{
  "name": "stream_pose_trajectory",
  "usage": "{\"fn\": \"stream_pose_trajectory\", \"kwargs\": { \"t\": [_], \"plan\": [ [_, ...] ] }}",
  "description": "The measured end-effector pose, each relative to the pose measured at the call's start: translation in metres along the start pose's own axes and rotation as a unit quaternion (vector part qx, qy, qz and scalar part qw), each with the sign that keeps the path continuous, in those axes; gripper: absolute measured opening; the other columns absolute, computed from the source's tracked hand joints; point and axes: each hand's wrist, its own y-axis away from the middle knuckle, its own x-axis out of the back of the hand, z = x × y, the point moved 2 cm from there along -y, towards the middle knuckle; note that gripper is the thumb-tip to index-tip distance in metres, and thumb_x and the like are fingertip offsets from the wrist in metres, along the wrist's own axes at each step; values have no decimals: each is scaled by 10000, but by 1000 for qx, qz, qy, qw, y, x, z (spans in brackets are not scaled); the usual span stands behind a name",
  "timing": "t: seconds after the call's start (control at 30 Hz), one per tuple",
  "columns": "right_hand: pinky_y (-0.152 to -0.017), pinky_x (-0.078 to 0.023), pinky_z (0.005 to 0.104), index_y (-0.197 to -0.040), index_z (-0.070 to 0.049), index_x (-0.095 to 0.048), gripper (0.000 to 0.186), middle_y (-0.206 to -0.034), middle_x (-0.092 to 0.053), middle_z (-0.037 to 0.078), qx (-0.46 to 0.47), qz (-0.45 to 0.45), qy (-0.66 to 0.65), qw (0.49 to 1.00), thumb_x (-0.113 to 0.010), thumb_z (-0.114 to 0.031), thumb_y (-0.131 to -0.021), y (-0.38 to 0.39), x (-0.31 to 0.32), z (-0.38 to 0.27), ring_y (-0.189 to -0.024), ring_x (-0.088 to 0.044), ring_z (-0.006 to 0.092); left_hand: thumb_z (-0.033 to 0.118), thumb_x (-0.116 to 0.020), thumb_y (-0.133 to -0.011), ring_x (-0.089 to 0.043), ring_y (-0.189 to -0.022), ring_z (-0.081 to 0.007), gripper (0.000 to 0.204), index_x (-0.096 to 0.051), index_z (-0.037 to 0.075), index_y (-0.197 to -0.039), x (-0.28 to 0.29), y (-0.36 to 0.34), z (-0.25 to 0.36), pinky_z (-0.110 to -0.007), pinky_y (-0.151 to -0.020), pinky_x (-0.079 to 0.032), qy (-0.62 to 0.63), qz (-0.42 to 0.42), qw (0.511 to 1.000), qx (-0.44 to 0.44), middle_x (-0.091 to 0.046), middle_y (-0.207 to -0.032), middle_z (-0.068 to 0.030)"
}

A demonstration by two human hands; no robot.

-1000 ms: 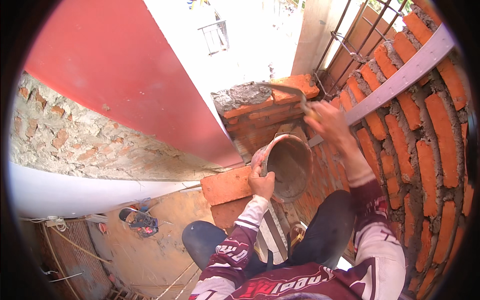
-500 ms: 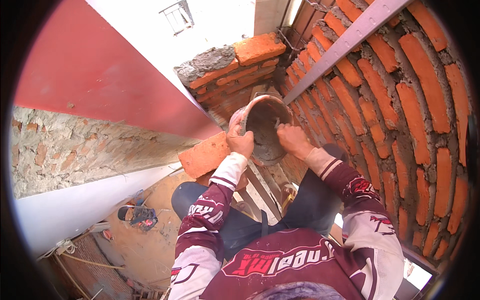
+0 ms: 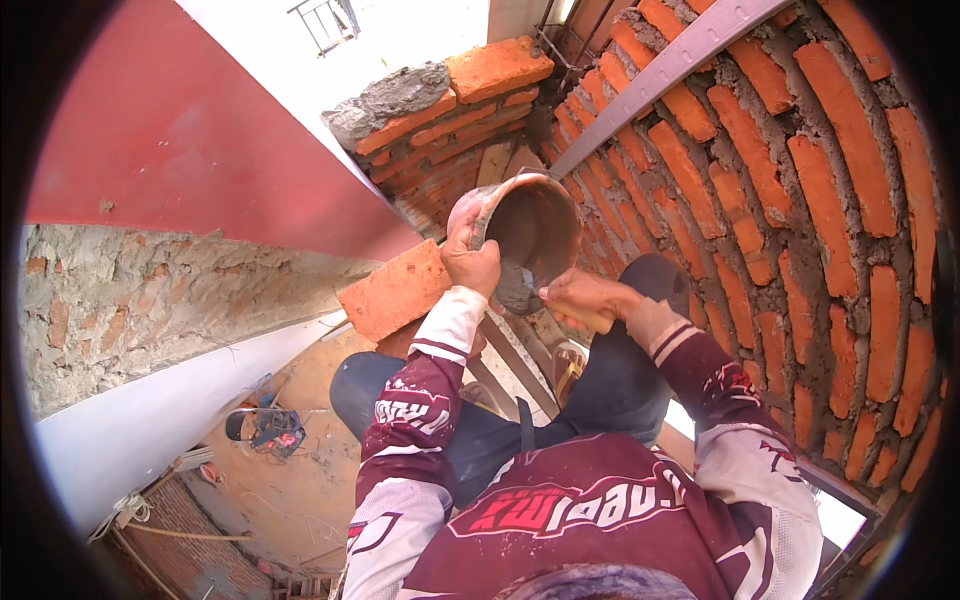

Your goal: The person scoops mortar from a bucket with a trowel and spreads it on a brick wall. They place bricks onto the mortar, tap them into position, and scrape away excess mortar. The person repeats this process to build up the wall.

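Note:
My left hand (image 3: 471,264) is closed on the left rim of a mortar-stained bucket (image 3: 552,205), which tilts with its mouth toward me. In my right hand (image 3: 590,293) is a trowel (image 3: 599,320), its pale handle end showing below my fingers. Grey wet mortar (image 3: 514,288) lies at the bucket's near lip, where the trowel blade is; the mortar mostly covers the blade. A loose orange brick (image 3: 397,290) sits just left of my left wrist, touching or very near the sleeve.
A brick wall (image 3: 750,150) with rough mortar joints rises on my right, crossed by a long metal bar (image 3: 670,75). Ahead stands a low brick wall (image 3: 500,68) topped with mortar. A red panel (image 3: 200,130) slopes at left. Far below lies a floor (image 3: 270,500) with a dark bundle (image 3: 270,430).
My right hand has drawn the trowel from inside the bucket down to its near lip, bringing mortar with it. My left hand keeps hold of the rim. The view has shifted slightly.

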Motion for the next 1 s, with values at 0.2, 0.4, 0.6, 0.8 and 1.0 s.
{"fn": "stream_pose_trajectory", "kwargs": {
  "t": [0.2, 0.4, 0.6, 0.8, 1.0],
  "plan": [
    [-623, -569, 507, -939, -8, -612, 194, -830, -697, 228, 130, 277, 469, 828, -610, -200, -917, 22, -12, -16, -690, -706, 406, -57, -567, -752, -646, -1243, -256, 441, -719, -58, -1166, 14, -4, 8, -324, -1081, -451, -27, -36, 999, 2, -697, -1310, -161],
    [-673, -593, 513, -945, 18, -672, 221, -849, -709, 256, 97, 434, 456, 771, -607, -187, -895, 7, 22, -17, -804, -739, 411, -53, -564, -751, -635, -1267, -280, 379, -725, -75, -1094, 1, 9, 11, -342, -1089, -452, -29, -33, 998, -54, -686, -1338, -170],
    [-702, -573, 485, -876, 80, -718, 377, -947, -724, 311, 43, 243, 210, 946, -625, -285, -902, -30, -2, 33, -790, -737, 431, -61, -560, -744, -646, -1246, -282, 320, -717, -84, -1023, -4, 13, 5, -339, -1049, -476, -37, -28, 996, -79, -695, -1317, -175],
    [-837, -531, 526, -967, 33, -732, 370, -915, -706, 321, 118, 134, 58, 982, -623, -312, -889, -32, -35, 24, -932, -713, 455, -63, -548, -743, -650, -1230, -255, 377, -729, -78, -1073, 6, 6, 3, -337, -1058, -468, -13, -44, 998, -40, -703, -1298, -171],
    [-773, -557, 522, -921, -14, -691, 218, -853, -718, 238, 190, 350, 378, 836, -628, -216, -867, 7, -29, 20, -886, -733, 403, -67, -552, -747, -657, -1208, -233, 378, -731, -74, -1079, 19, 5, -1, -312, -1045, -469, -37, -30, 999, -11, -706, -1297, -154]
  ]
}}
